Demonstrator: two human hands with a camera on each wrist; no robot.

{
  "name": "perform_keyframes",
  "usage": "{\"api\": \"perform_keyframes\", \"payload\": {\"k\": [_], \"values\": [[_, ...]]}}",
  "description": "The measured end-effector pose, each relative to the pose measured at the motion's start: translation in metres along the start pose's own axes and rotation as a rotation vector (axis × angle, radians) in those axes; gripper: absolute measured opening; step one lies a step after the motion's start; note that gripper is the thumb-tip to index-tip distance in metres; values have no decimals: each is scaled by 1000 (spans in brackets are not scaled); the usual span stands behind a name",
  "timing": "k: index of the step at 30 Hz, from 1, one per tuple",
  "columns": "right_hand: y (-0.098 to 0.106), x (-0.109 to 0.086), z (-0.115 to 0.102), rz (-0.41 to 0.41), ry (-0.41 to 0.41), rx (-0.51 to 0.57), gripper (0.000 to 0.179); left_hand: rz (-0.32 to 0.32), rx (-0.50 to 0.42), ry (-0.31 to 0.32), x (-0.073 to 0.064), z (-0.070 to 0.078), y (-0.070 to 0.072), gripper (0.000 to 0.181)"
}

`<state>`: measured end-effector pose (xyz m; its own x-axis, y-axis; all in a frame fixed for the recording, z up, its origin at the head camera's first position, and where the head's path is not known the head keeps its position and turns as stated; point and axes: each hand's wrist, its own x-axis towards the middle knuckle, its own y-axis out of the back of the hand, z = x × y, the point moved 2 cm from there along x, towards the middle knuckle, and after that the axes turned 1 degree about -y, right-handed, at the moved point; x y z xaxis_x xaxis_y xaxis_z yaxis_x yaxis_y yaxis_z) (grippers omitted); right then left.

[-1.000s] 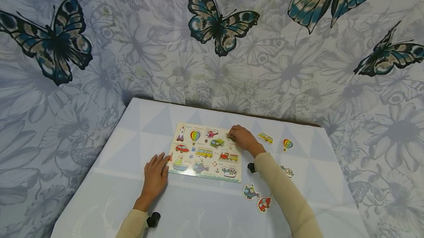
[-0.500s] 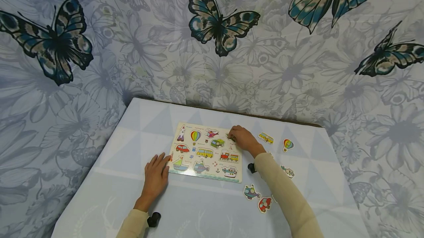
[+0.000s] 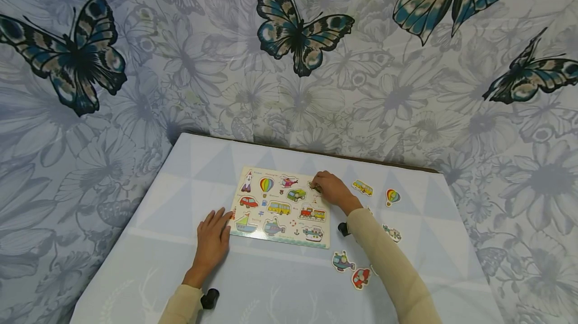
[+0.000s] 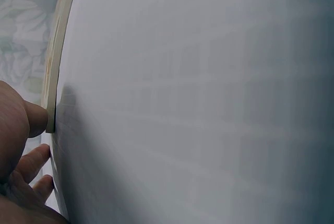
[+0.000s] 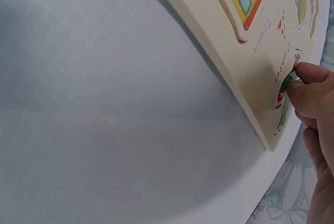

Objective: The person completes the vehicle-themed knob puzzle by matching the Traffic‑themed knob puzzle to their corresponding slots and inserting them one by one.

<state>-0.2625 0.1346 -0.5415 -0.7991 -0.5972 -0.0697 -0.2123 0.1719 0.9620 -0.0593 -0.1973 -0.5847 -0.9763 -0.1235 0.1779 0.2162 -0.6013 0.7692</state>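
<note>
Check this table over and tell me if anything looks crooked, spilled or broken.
Nothing looks spilled or broken. The yellow bus piece and red piece lie at a slant on the table, off the puzzle board, but that seems ordinary for loose pieces. The board itself appears to lie flat.

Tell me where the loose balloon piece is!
In the head view, the loose balloon piece lies on the right side of the table, to the right of the loose bus piece and the right hand.

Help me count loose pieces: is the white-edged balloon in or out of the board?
Out: the balloon lies on the table, right of the board.
</note>
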Motion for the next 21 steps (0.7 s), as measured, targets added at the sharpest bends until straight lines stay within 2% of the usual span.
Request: {"api": "perform_keyframes", "payload": {"k": [5,11,16,21], "values": [[1,-3,4,23,-3,0,18,21,9,-13,0,1,0,40],[10,-11,10,27,-17,20,18,14,17,-15,0,1,1,39],[17,-17,22,24,-51,17,22,5,25,-2,-1,1,0,40],[23,-25,33,29,-72,-6,24,25,30,-9,-1,3,0,40]]}}
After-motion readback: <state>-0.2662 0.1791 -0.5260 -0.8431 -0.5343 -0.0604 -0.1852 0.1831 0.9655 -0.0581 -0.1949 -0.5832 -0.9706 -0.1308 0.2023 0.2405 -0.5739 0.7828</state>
